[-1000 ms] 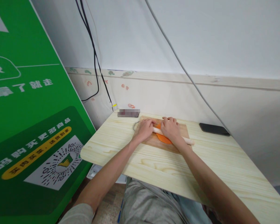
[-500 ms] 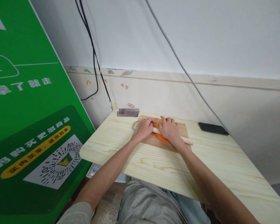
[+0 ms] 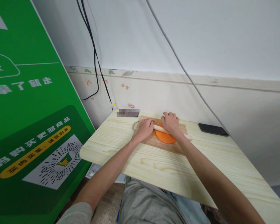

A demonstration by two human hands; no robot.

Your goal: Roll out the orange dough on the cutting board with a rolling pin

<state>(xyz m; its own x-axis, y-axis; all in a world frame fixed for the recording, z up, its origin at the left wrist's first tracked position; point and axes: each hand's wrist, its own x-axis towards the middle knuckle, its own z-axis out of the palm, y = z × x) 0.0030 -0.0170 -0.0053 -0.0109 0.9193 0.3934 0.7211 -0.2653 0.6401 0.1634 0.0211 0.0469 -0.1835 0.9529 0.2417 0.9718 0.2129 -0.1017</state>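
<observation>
Sheet (image 3: 166, 137), orange, thin, rounded — beneath pale wooden rolling pin (image 3: 160, 128); hands (image 3: 145, 128) (image 3: 170, 123) atop it, grip unclear

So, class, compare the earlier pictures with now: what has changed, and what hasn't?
The right hand and rolling pin have shifted toward the wall, baring more of the orange sheet on the near side. No hold visibly changed: the left hand stays at the rolling pin's left end. The board and black phone look unmoved.

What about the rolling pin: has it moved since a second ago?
Yes, the rolling pin has shifted: its right end is closer to the wall, judged against the black phone.
</observation>
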